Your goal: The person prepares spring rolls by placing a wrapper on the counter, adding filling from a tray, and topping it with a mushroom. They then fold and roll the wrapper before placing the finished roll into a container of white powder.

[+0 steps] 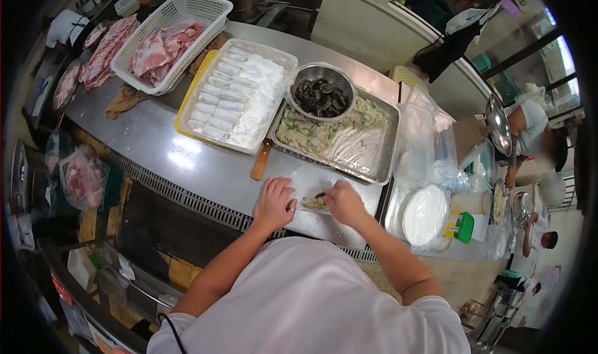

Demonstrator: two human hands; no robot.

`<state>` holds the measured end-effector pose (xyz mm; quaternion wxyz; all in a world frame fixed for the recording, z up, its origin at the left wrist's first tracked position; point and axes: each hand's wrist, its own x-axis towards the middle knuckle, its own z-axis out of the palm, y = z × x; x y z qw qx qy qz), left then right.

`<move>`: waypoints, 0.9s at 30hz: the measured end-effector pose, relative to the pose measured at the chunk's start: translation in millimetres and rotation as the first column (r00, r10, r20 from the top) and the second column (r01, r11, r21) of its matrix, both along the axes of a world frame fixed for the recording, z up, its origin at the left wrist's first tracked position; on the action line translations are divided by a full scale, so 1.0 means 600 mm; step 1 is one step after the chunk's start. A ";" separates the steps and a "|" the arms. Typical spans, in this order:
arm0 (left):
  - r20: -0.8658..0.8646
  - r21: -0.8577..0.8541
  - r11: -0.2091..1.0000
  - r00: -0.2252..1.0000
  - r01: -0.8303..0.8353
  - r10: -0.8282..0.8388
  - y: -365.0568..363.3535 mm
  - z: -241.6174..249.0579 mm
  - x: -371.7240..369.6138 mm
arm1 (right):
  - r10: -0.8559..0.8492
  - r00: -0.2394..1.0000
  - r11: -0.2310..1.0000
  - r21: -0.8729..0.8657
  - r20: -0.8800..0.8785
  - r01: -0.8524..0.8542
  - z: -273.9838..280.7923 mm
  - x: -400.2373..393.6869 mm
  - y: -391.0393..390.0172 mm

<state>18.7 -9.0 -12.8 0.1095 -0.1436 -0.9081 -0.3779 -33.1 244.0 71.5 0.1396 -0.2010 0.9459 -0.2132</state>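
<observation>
On the steel counter in front of me lies a thin pale wrapper (309, 181) with a small mound of filling (315, 202) on its near part. My left hand (274, 203) rests at the wrapper's left side, thumb and fingers apart, nothing seen in it. At the mound, my right hand (346, 203) pinches a small dark piece (321, 195) and touches the filling. Behind stands a metal tray (386, 161) with pale filling flecked green (305, 130). A colander (293, 80) of dark pieces (321, 97) sits on that tray's far edge.
A white tray (288, 58) holds several pale rolls in white powder. Near it lies a wooden-handled knife (261, 161). A white basket (218, 4) of raw meat stands far left. Plastic containers (416, 142) and a covered white plate (425, 215) are at right. Other people work beyond.
</observation>
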 end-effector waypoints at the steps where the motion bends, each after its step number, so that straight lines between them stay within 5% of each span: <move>1: 0.000 0.001 1.000 1.000 0.001 -0.001 0.001 0.001 0.000 | 0.012 0.999 0.999 0.054 -0.031 -0.010 -0.017 0.024 -0.006; 6: -0.025 0.019 1.000 1.000 -0.002 0.002 0.001 -0.001 0.001 | -0.101 0.992 0.995 -0.031 -0.073 0.099 -0.024 0.054 -0.024; 12: -0.004 0.015 1.000 1.000 0.018 -0.018 -0.002 -0.005 -0.002 | -0.005 0.994 0.999 -0.051 -0.107 -0.001 -0.069 0.060 -0.013; 15: 0.068 0.204 0.973 0.993 -0.105 0.093 0.007 -0.010 -0.006 | -0.240 0.944 0.966 -0.155 -0.224 0.209 -0.049 0.060 0.008; 18: 0.074 -0.031 0.973 0.970 -0.228 0.230 0.021 0.011 -0.023 | -0.492 0.858 0.863 0.050 -0.146 0.503 -0.049 0.048 0.050; 21: 0.214 -0.195 0.970 0.959 -0.142 0.183 0.023 0.027 -0.049 | -0.661 0.750 0.750 -0.058 -0.025 0.659 -0.090 0.053 0.066; 24: 0.284 -0.196 0.977 0.949 -0.080 0.135 0.018 0.018 -0.066 | -0.645 0.756 0.759 -0.024 0.116 0.651 -0.104 0.049 0.068; 27: 0.465 0.025 0.976 0.867 -0.217 0.180 0.025 0.029 -0.064 | -0.687 0.711 0.696 -0.144 0.150 0.704 -0.096 0.063 0.056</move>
